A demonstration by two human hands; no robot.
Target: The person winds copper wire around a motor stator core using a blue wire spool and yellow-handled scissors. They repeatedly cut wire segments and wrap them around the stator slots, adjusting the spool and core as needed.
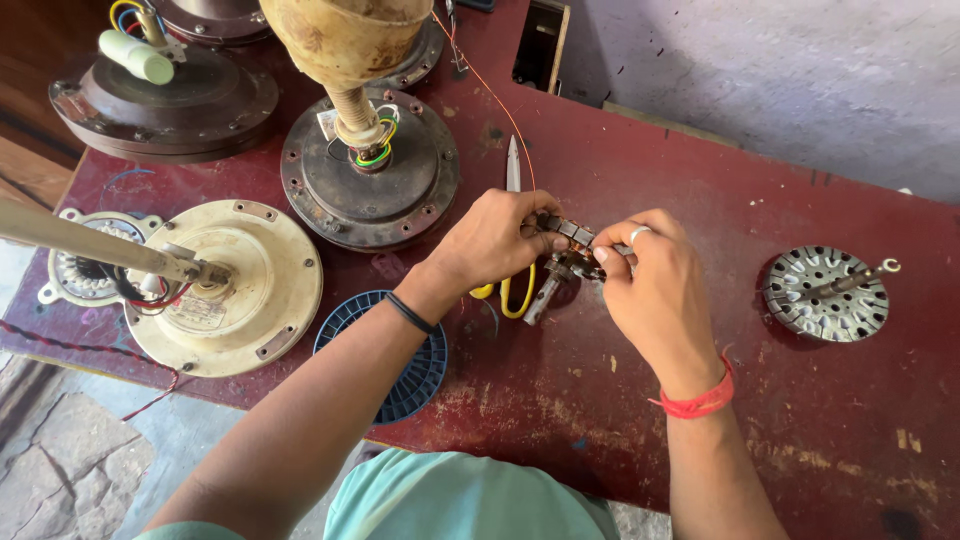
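Small dark metal stator core with a projecting steel shaft (563, 262), held above the middle of the worn red-painted bench (560, 400), its shaft slanting down toward 7 o'clock. It is raised off the bench surface, apparently so that both hands can reach round it. The left hand (497, 240) closes over the core from 9 o'clock, fingers curled and pinching its upper edge; the forearm runs in from 7 o'clock with a black band at the wrist. The right hand (655, 280), with a ring on one finger and a red thread at the wrist, meets it from 3 o'clock, thumb and forefinger pressed together on the core's near end. A thin orange wire (487, 92) leads away toward 12 o'clock. Scissors with yellow handles (513, 240) lie on the bench just behind the hands. At 8 o'clock lies a blue ribbed plastic disc (418, 375); beyond it, a cream ceiling-fan motor housing (240, 290). At 10 o'clock stands a dark grey fan motor with coloured leads (370, 175). Well apart at 3 o'clock rests a perforated silver rotor on a spindle (825, 292).
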